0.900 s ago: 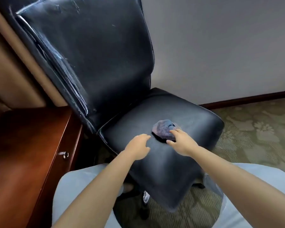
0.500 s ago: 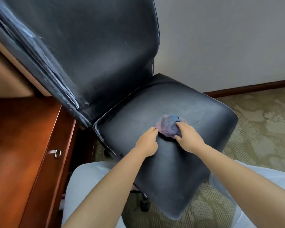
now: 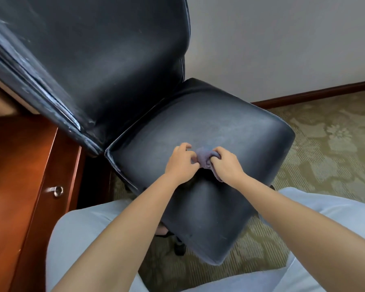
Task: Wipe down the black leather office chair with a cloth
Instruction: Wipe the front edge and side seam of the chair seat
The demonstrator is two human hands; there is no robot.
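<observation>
Both hands pinch the bunched cloth (image 3: 204, 158) at mid-frame: right hand (image 3: 227, 165) clenched on it, left hand (image 3: 180, 163) gripping its edge. It lies on the chair (image 3: 209, 123) seat. Wiping looks barely begun; the dusty backrest at upper left remains.

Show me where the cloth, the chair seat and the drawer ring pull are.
cloth (image 3: 203, 157), head view, on the bunched fabric between both hands.
chair seat (image 3: 230, 127), head view, on bare leather behind the hands.
drawer ring pull (image 3: 58, 191), head view, on the metal ring.
</observation>
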